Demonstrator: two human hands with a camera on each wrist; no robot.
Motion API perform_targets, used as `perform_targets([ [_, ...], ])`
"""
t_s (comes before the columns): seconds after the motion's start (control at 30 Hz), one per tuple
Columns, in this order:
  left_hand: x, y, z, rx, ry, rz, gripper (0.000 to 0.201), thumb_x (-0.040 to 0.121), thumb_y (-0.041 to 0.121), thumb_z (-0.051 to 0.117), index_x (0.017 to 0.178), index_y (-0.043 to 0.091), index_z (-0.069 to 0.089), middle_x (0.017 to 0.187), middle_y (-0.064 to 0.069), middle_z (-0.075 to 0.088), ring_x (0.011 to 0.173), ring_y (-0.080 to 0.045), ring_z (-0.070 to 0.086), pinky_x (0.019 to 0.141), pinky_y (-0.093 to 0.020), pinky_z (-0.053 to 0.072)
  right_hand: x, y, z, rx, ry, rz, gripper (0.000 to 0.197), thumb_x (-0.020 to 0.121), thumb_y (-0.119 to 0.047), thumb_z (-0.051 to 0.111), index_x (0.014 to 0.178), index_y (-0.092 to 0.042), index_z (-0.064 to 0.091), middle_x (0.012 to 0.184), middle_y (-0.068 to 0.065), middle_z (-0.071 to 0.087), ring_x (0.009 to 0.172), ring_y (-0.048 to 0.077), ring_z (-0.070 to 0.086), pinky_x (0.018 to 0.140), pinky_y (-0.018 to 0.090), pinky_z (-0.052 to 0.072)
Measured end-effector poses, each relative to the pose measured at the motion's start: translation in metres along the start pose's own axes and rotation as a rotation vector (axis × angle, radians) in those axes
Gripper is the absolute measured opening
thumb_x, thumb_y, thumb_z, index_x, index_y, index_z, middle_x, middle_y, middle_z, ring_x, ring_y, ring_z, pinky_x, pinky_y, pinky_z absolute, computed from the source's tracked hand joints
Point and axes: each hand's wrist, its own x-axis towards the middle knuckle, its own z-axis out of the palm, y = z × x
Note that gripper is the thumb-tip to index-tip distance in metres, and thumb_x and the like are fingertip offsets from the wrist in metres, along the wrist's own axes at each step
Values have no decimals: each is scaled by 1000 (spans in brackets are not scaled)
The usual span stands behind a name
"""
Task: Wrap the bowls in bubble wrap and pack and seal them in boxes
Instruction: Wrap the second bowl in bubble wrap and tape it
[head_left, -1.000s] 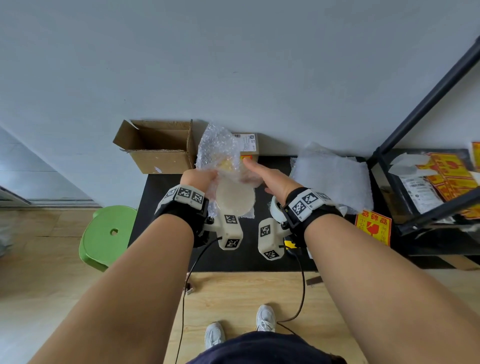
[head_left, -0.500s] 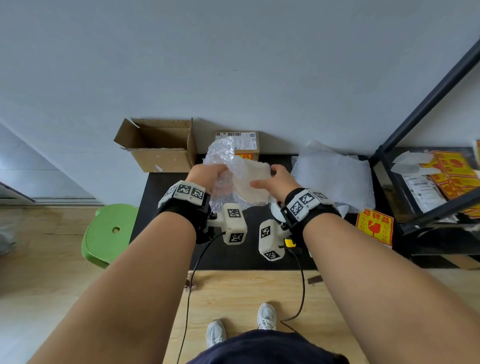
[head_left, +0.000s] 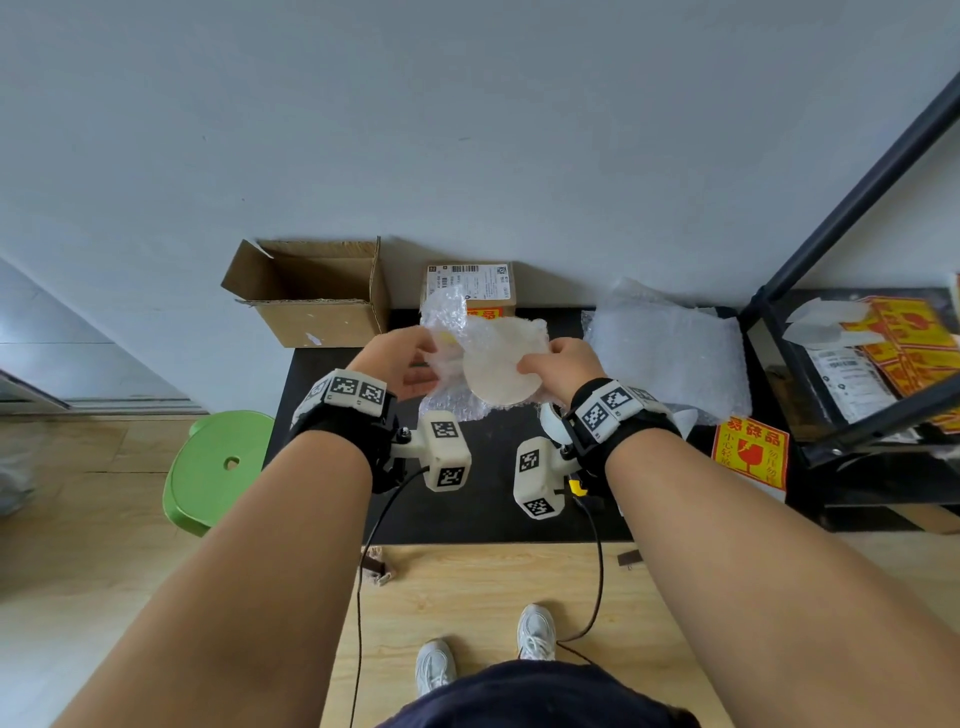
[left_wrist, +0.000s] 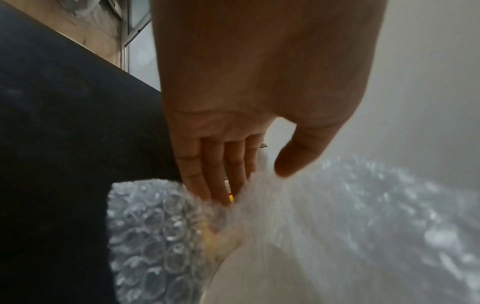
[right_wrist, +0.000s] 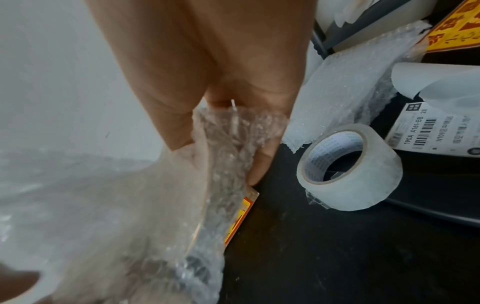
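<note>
My left hand (head_left: 397, 358) pinches the wrap (head_left: 447, 332) between straight fingers and thumb, held up over the worktop (head_left: 488, 483). The bowl (head_left: 498, 371) sits half covered between my hands, its pale base bare. My right hand (head_left: 558, 366) clamps bowl edge and wrap together. If either pinch slackens, I think the wrap springs open or the bowl slides out and drops.

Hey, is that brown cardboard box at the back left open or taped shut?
Open. The cardboard box stands with its flaps up and spread, its inside walls showing; no tape shows across its top.
</note>
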Motion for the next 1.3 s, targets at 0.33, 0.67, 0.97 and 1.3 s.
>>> perform_targets([
  [0.33, 0, 14, 15, 88, -35, 163, 28, 90, -5, 43, 102, 6, 65, 91, -10, 63, 74, -21, 56, 78, -32, 48, 9, 0, 11, -197, 97, -81, 13, 80, -9, 67, 77, -10, 55, 81, 5, 61, 59, 16, 60, 46, 24, 52],
  [0.67, 22, -2, 7, 575, 68, 311, 53, 73, 26, 83, 115, 7, 56, 106, -12, 63, 97, -24, 62, 81, -35, 50, 7, -8, 12, -137, -49, -125, 21, 80, -7, 69, 100, -10, 62, 93, 3, 64, 90, 25, 66, 77, 39, 60],
  [0.97, 26, -12, 1, 553, -163, 83, 85, 59, 86, 62, 91, 7, 66, 80, -15, 71, 74, -23, 70, 78, -27, 55, 15, -7, 12, -33, -120, -138, 18, 87, -23, 68, 99, -12, 74, 94, 8, 73, 85, 22, 69, 73, 34, 59],
  [1.3, 29, -14, 1, 335, 1, 71, 86, 61, 80, 63, 92, 0, 68, 75, -11, 68, 73, -26, 65, 90, -40, 55, 5, -37, 8, 64, -34, -252, 36, 94, -40, 58, 120, -16, 64, 119, -3, 64, 109, 14, 59, 96, 32, 47],
])
